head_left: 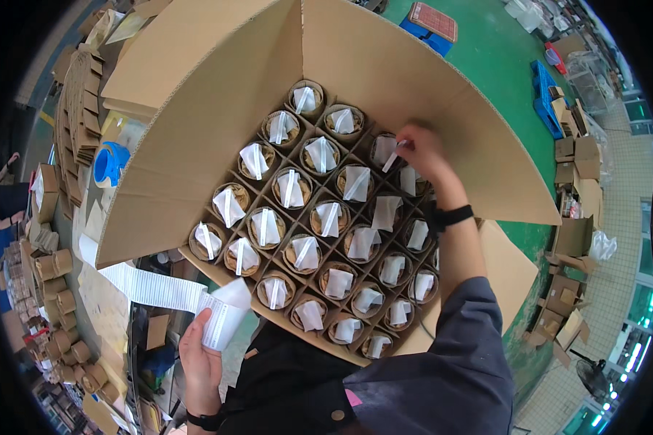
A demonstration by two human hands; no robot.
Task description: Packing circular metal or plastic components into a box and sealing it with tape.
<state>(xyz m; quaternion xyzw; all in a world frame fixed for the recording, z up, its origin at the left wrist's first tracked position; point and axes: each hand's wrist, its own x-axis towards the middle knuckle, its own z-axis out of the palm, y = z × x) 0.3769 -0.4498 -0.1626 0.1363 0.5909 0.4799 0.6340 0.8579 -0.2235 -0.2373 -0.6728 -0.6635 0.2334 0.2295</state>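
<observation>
In the head view, a large open cardboard box (428,69) fills the middle of the frame, its tall flaps standing up behind. Inside, a cardboard grid (298,222) parts rows of round brown containers (242,197), each visible opening topped by a white packet; toward the left of the box, narrow white strips lie across the packets. The left hand (200,359), at the lower left of the frame, is closed on a folded end of the printed white paper band (159,288), which trails leftward across the surface (87,297) beside the box. The right hand (422,151), blurred, is above the upper-right rows, its fingers pinched together on a small white slip (392,157) just over one container. A black band (453,216) circles the right wrist. A round blue object (111,164) sits left of the box; green floor (508,87), a blue pallet (545,98) and a fan (592,373) appear farther right.
</observation>
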